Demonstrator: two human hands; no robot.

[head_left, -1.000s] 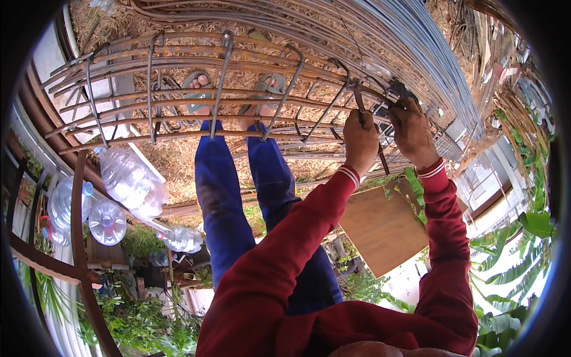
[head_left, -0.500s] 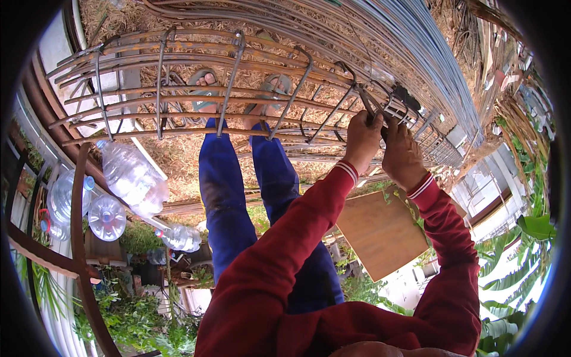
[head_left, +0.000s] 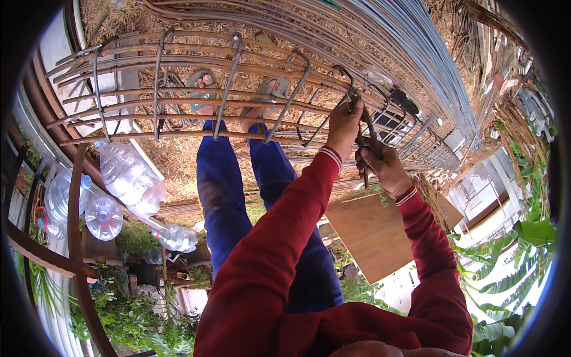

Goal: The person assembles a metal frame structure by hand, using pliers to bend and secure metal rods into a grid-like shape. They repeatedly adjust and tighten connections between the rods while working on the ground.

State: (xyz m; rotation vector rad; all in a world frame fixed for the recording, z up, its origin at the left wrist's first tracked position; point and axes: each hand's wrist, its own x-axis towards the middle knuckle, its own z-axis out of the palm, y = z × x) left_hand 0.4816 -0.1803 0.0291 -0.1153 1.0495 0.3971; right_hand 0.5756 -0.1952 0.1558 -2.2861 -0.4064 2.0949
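We have a big cage (head_left: 225, 95) of rusty bars, and it runs from side to side in front of us. The dark tool (head_left: 370, 128) is in our two hands, toward the right part of the cage. It lies across the way the bars go: its head points away from us, and its handles point back to us. Our left hand (head_left: 345, 128) is nearer the head, with its grip wrapped round the tool. Our right hand (head_left: 389, 171) is lower and more right, its grip curled on a handle. We can't tell if the head touches a bar.
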